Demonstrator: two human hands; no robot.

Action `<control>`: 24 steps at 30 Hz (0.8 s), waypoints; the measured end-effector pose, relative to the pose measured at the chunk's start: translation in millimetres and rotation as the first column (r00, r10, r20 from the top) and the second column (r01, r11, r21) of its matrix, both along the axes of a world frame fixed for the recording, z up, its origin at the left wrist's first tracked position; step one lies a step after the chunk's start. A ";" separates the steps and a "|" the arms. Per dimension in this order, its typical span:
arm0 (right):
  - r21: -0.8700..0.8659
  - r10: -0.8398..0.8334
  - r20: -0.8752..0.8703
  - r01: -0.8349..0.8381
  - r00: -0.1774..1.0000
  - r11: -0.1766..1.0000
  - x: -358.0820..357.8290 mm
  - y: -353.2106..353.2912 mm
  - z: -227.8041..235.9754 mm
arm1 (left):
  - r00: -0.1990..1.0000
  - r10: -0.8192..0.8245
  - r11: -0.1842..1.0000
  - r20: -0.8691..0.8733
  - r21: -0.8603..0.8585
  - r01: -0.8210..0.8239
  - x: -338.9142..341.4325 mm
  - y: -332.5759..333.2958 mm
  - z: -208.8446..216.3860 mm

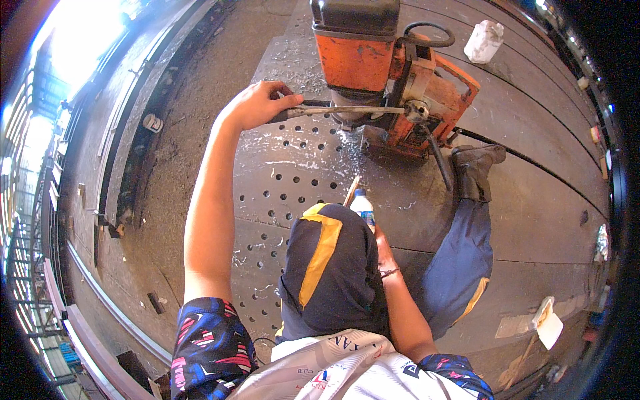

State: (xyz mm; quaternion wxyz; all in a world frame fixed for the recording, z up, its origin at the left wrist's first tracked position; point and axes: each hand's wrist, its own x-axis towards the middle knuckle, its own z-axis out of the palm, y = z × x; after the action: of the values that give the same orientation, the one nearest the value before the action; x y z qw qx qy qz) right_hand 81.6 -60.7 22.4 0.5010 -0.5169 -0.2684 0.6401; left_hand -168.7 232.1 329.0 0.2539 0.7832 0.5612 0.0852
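Note:
An orange magnetic drill (353, 63) with a black motor cap stands on a steel plate (267, 223) that has rows of drilled holes. My left hand (263, 105) is closed around the end of the drill's feed lever (353, 110), which stretches left from the hub. My right hand (384, 249), partly hidden behind my raised knee, grips a plastic bottle (363, 208) with a blue cap. The bottle tilts toward the drill's lower end, where whitish liquid and shavings lie on the plate. A thin light-brown stick (352, 190) shows beside the cap.
Another lever arm (440, 160) points down from the hub, close to my right boot (475, 170). A black cable (533, 157) runs off to the right. Beyond the drill stands a white plastic container (484, 42). A white bucket (153, 123) sits on the left beside steel beams.

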 end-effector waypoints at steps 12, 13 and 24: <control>-0.104 0.034 -0.008 -0.034 0.999 0.994 11.1 -9.6 -37.0 | 1.000 -0.005 1.000 0.017 -0.002 0.005 1.9 0.9 -3.9; -0.103 0.034 -0.006 -0.034 0.999 0.994 9.5 -8.7 -34.6 | 1.000 -0.004 1.000 0.017 -0.006 0.005 0.1 0.7 -4.1; -0.159 0.014 -0.018 -0.016 1.000 0.987 2.6 -3.2 20.1 | 0.999 -0.038 0.999 0.031 0.007 0.038 -3.8 5.9 -9.6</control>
State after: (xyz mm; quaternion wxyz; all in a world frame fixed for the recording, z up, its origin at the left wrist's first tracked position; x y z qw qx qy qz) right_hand 84.3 -63.9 42.5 0.4556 -0.5477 -0.2160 0.6677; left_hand -172.4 238.0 319.5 0.2616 0.7932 0.5417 0.0946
